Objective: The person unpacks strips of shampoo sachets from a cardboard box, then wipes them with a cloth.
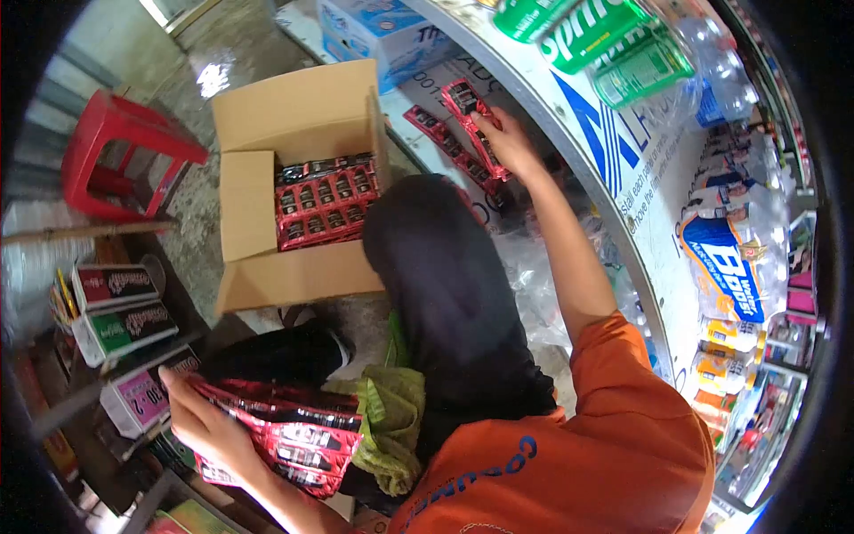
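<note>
My left hand grips a bundle of red-and-black sachet strips, held over my lap at the lower left. My right hand reaches out to the lower shelf, its fingers closed on a strip of red-and-black sachets. Beside that strip lies another sachet strip on the shelf. An open cardboard box stands on the floor before my knees. Inside it are several stacked sheets of the same sachets. A green cloth lies on my lap next to the bundle.
A red plastic stool stands at the left. The curved white counter edge rises on the right, carrying green Sprite cans and wrapped bottles. A blue-and-white carton sits behind. Small boxes line a rack at lower left.
</note>
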Motion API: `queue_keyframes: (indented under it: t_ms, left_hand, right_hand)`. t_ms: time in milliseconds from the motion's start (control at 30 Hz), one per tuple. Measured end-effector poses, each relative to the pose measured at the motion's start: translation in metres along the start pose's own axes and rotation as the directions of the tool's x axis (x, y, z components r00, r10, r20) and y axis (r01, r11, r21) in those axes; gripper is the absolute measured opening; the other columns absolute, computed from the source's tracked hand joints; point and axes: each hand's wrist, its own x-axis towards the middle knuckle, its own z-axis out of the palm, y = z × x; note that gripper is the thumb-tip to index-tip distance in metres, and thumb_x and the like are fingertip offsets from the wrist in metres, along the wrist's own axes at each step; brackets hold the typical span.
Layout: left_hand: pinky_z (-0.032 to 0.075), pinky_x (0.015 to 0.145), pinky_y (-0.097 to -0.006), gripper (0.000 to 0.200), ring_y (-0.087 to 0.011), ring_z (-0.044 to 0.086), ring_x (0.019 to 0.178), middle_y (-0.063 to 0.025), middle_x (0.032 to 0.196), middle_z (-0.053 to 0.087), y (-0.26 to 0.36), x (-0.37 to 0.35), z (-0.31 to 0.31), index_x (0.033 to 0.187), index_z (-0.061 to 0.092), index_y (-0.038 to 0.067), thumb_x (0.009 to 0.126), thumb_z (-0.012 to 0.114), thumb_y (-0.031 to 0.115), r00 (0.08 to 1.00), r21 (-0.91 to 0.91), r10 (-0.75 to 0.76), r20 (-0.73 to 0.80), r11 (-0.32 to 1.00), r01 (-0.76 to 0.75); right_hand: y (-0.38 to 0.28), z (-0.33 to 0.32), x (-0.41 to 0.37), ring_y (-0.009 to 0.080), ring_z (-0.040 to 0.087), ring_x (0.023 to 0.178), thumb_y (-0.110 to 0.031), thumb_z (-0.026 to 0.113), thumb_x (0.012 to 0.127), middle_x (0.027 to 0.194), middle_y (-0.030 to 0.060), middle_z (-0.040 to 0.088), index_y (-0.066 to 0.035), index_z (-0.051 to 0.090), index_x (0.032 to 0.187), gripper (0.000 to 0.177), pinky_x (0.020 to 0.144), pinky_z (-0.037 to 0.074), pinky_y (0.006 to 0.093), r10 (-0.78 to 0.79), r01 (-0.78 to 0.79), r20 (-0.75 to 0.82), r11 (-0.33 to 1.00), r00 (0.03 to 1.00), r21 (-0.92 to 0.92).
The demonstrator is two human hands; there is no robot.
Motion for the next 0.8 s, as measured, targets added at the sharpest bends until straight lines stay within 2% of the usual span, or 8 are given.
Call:
queue_keyframes:
  t_ms: [67,167,267,400,533,600,733,800]
  left_hand:
    - [0.041,0.060,-0.0376,0.050,-0.0178,0.043,0.066,-0.0151,0.075,0.063,-0.016,0.001,0.005,0.105,0.065,-0.014,0.112,0.044,0.030,0.990,0.042,0.115,-0.076,0.993,-0.112]
    - [0.040,0.060,-0.0381,0.051,-0.0198,0.043,0.065,-0.0146,0.073,0.061,-0.002,0.002,0.003,0.111,0.066,-0.014,0.112,0.045,0.032,1.000,0.092,-0.025,0.005,0.995,0.024]
    - [0.041,0.061,-0.0388,0.053,-0.0214,0.043,0.065,-0.0153,0.073,0.060,0.002,0.004,0.004,0.111,0.066,-0.014,0.112,0.044,0.034,0.995,0.102,-0.085,0.054,0.992,0.079]
    - [0.040,0.061,-0.0386,0.056,-0.0206,0.043,0.066,-0.0156,0.074,0.060,0.016,0.006,0.012,0.102,0.065,-0.014,0.112,0.044,0.037,0.996,0.089,-0.084,0.040,0.993,0.080]
    - [0.038,0.059,-0.0365,0.058,-0.0179,0.042,0.066,-0.0114,0.072,0.058,0.018,0.007,0.015,0.095,0.065,-0.012,0.112,0.044,0.038,0.994,0.095,-0.105,0.042,0.990,0.101]
    - [0.035,0.057,-0.0348,0.059,-0.0150,0.039,0.064,-0.0063,0.068,0.052,0.025,0.008,0.018,0.086,0.063,-0.009,0.112,0.043,0.040,0.989,0.082,-0.146,0.038,0.986,0.142]
    - [0.031,0.056,-0.0343,0.060,-0.0135,0.036,0.063,-0.0034,0.065,0.046,0.026,0.010,0.018,0.078,0.060,-0.006,0.112,0.044,0.041,0.981,0.094,-0.182,0.064,0.980,0.175]
    - [0.030,0.056,-0.0348,0.060,-0.0137,0.035,0.062,-0.0031,0.064,0.044,0.024,0.009,0.020,0.077,0.058,-0.005,0.112,0.044,0.042,0.988,0.085,-0.154,0.021,0.985,0.152]
  right_hand:
    - [0.053,0.006,0.008,0.0257,0.066,0.094,-0.043,0.061,0.100,0.101,0.0158,0.071,-0.002,0.066,0.111,0.043,0.088,0.049,0.0375,0.072,-0.075,-0.064,0.996,0.995,-0.047]
    - [0.116,0.018,0.021,0.0397,0.068,0.098,-0.045,0.064,0.096,0.105,0.0243,0.070,-0.002,0.065,0.111,0.046,0.085,0.051,0.0456,-0.024,-0.048,-0.198,0.936,0.980,-0.350]
    - [0.136,0.028,0.036,0.0393,0.070,0.094,-0.044,0.066,0.095,0.100,0.0235,0.071,-0.002,0.067,0.109,0.044,0.083,0.051,0.0465,-0.143,0.032,-0.209,0.887,0.967,-0.461]
    - [0.152,0.048,0.078,0.0347,0.071,0.087,-0.043,0.070,0.093,0.091,0.0216,0.071,-0.003,0.070,0.105,0.042,0.081,0.053,0.0450,-0.084,-0.010,-0.190,0.894,0.978,-0.447]
    - [0.138,0.061,0.108,0.0160,0.069,0.083,-0.042,0.073,0.093,0.090,0.0109,0.073,-0.004,0.073,0.111,0.043,0.076,0.054,0.0339,0.047,-0.063,-0.076,0.972,0.996,-0.228]
    - [0.121,0.061,0.111,0.0139,0.069,0.084,-0.039,0.073,0.093,0.099,0.0065,0.074,-0.003,0.071,0.118,0.044,0.075,0.054,0.0325,0.219,-0.230,0.073,0.910,0.973,0.345]
    - [0.098,0.059,0.101,0.0160,0.070,0.087,-0.029,0.079,0.089,0.103,0.0049,0.073,-0.002,0.069,0.119,0.041,0.080,0.055,0.0317,0.248,-0.275,0.127,0.775,0.961,0.568]
    - [0.106,0.060,0.107,0.0158,0.069,0.086,-0.026,0.083,0.086,0.099,0.0048,0.073,-0.002,0.071,0.112,0.038,0.080,0.053,0.0303,0.274,-0.310,0.146,0.807,0.951,0.503]
